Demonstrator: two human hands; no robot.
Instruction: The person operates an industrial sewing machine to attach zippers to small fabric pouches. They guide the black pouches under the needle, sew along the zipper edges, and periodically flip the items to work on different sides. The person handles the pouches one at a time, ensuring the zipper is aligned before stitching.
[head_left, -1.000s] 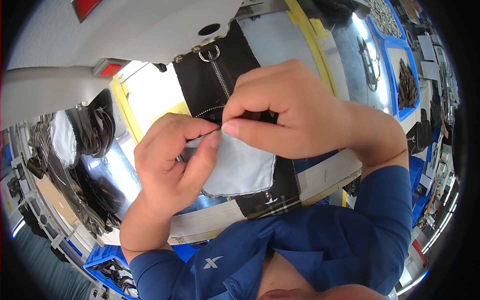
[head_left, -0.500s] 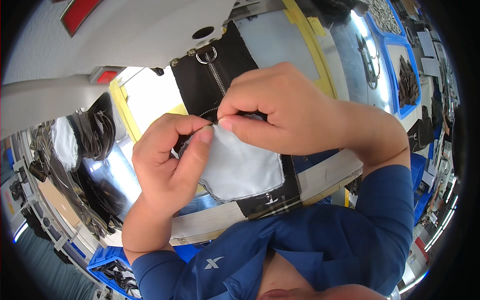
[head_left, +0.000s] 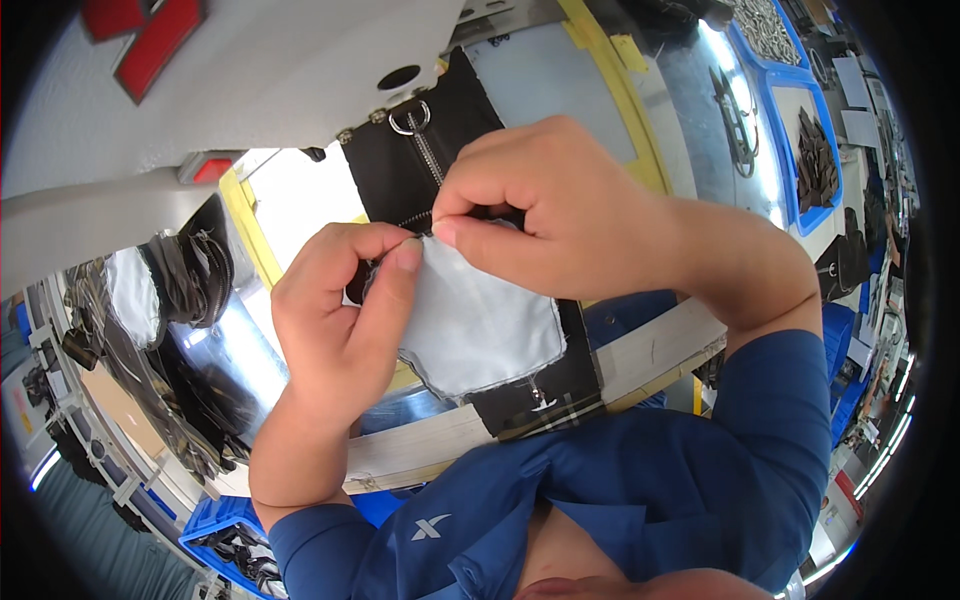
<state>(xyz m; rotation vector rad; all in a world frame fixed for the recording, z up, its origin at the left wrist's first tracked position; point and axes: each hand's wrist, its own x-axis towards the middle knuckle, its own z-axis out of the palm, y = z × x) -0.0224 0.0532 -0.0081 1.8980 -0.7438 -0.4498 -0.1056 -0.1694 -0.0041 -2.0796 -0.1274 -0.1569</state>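
Note:
A pale grey fabric lining (head_left: 485, 320) with a raw, frayed edge lies over a black fabric piece (head_left: 385, 175). On the black piece, a silver-toothed zipper (head_left: 430, 160) runs toward my hands from a metal D-ring (head_left: 410, 118). My left hand (head_left: 340, 310) pinches the lining's top edge between thumb and forefinger. Close beside it, my right hand (head_left: 565, 215) pinches the same edge, thumb against forefinger. The fingertips nearly meet where the lining joins the black fabric; the exact layers between them are hidden.
A white sewing machine (head_left: 270, 70) overhangs the work from the upper left. Several dark zippered pieces (head_left: 200, 270) are piled at left. Blue bins (head_left: 833, 150) of small parts stand at far right, another blue bin (head_left: 215, 515) at lower left. The table's pale edge (head_left: 420, 447) runs before me.
Both hands keep their pinch on the lining's edge. The black fabric, zipper and lining appear shifted slightly left and up in the picture, and the machine also sits a little differently in view.

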